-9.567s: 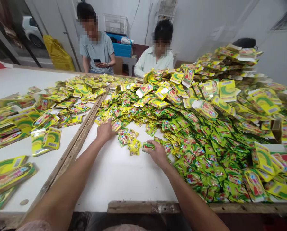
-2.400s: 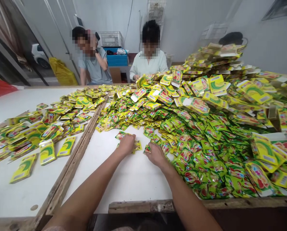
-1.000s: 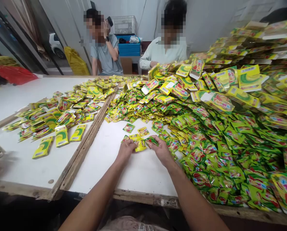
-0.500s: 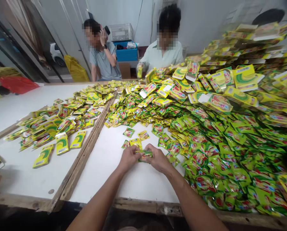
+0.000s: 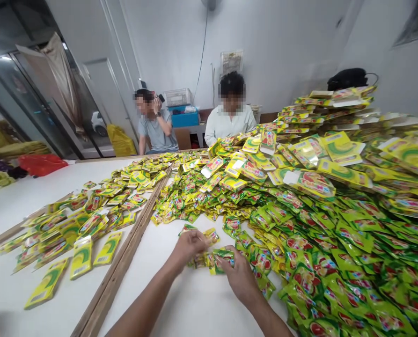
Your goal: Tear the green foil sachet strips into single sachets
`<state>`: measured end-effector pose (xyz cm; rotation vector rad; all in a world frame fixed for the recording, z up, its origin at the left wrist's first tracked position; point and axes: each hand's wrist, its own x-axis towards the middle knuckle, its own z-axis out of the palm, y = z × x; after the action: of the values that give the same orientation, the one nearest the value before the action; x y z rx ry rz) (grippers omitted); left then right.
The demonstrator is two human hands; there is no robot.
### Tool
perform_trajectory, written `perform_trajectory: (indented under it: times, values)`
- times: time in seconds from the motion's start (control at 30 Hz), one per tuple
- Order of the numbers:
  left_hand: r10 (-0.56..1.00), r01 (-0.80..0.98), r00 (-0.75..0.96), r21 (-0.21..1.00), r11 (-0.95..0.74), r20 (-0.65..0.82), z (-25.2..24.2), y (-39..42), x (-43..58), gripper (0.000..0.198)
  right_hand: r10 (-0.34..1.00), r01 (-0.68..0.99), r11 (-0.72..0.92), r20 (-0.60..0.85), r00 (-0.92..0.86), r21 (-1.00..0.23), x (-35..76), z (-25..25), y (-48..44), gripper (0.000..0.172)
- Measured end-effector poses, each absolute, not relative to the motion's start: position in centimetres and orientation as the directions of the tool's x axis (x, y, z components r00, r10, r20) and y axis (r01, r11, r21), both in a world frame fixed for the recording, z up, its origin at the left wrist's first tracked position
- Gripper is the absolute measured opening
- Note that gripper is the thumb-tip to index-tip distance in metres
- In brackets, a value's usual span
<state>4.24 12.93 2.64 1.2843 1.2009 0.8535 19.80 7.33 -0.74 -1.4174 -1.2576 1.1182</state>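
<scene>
My right hand [image 5: 241, 276] has its thumb and fingers around small green and yellow sachets [image 5: 220, 260], held just above the white tabletop. To their left, my left hand [image 5: 189, 248] is raised with bent fingers, apart from the right hand. Motion smears its fingertips, so whether anything is between them is unclear. A yellow sachet [image 5: 213, 235] shows just beyond those fingertips. Behind the left hand lies a green sachet [image 5: 186, 229], partly covered. A large heap of green sachets [image 5: 310, 276] spreads along my right side.
Open yellow cartons [image 5: 342, 147] are piled on the sachets at right. Left of a wooden divider [image 5: 124, 248] lie several filled-looking yellow boxes [image 5: 81, 256]. Across the table sit two people, one person [image 5: 157, 128] holding a phone to the ear, the other person [image 5: 230, 122] behind the heap.
My view has tilted upward. Both hands were together on one green sachet; now they are apart, the left lifted away and the right at the sachets.
</scene>
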Motion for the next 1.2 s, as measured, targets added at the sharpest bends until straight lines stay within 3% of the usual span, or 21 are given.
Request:
perform_trajectory:
  times: [0.1, 0.2, 0.27, 0.37, 0.5, 0.6, 0.63, 0.7, 0.77, 0.8, 0.87, 1.0, 1.13, 1.2]
  values:
    - [0.996, 0.474, 0.018, 0.876, -0.086, 0.088, 6.5, 17.6, 5.3, 0.035, 0.992, 0.203, -0.063, -0.038, 0.122, -0.977, 19.7, -1.1, 7.6, 0.022]
    - [0.951, 0.799, 0.035, 0.563, -0.211, 0.307, 9.8, 22.4, 7.8, 0.048, 0.999, 0.136, -0.032, -0.026, 0.044, -0.99, 19.3, -1.0, 7.7, 0.023]
    - [0.944, 0.896, 0.127, 0.373, -0.241, 0.306, 10.8, 25.2, 9.6, 0.069, 1.0, 0.094, -0.017, -0.014, 0.025, -0.995, 19.1, -1.0, 7.6, 0.026]
    - [0.961, 0.93, 0.19, 0.278, -0.241, 0.199, 10.4, 27.9, 11.2, 0.076, 1.0, 0.07, 0.005, 0.007, 0.031, -0.998, 19.2, -1.1, 7.5, 0.027]
    - [0.972, 0.931, 0.149, 0.305, -0.2, 0.184, 8.9, 28.0, 10.5, 0.04, 0.998, 0.087, -0.007, -0.002, 0.058, -0.996, 19.6, -1.2, 7.5, 0.027]
    - [0.974, 0.93, 0.09, 0.334, -0.157, 0.208, 8.0, 25.3, 8.5, 0.03, 0.994, 0.08, -0.026, -0.018, 0.105, -0.996, 19.7, -1.0, 7.5, 0.03]
    - [0.977, 0.909, 0.061, 0.392, -0.139, 0.204, 7.5, 24.0, 7.6, 0.031, 0.993, 0.08, -0.029, -0.02, 0.116, -0.996, 19.8, -0.8, 7.6, 0.031]
    - [0.988, 0.763, 0.009, 0.637, -0.106, 0.153, 6.2, 20.9, 5.8, 0.035, 0.99, 0.109, -0.03, -0.015, 0.138, -0.994, 20.1, -0.5, 7.7, 0.031]
    - [1.0, 0.449, -0.002, 0.893, -0.027, 0.031, 4.6, 17.4, 3.9, 0.038, 0.986, 0.161, -0.023, 0.005, 0.168, -0.987, 20.7, -0.3, 7.9, 0.031]
    - [0.999, 0.301, 0.01, 0.953, 0.036, -0.041, 3.8, 15.7, 3.0, 0.039, 0.985, 0.162, -0.015, 0.014, 0.174, -0.987, 21.1, -0.2, 8.0, 0.032]
    - [0.982, 0.185, 0.063, 0.969, 0.163, -0.177, 2.7, 12.4, 1.2, 0.041, 0.984, 0.112, 0.019, 0.038, 0.171, -0.993, 21.8, -0.2, 8.2, 0.034]
    - [0.924, 0.346, 0.219, 0.91, 0.227, -0.314, 3.0, 8.3, -1.4, 0.034, 0.999, 0.029, -0.001, -0.002, -0.045, -1.0, 22.2, 0.2, 7.7, 0.038]
    - [0.902, 0.343, 0.335, 0.927, 0.153, -0.273, 4.0, 7.5, -2.0, 0.034, 0.913, -0.053, -0.108, -0.078, -0.4, -0.993, 20.8, 0.8, 6.9, 0.033]
    - [0.947, 0.17, 0.227, 0.967, 0.191, -0.227, 3.6, 7.2, -1.5, 0.039, 0.913, -0.097, -0.172, -0.122, -0.39, -0.98, 20.3, 0.6, 6.7, 0.033]
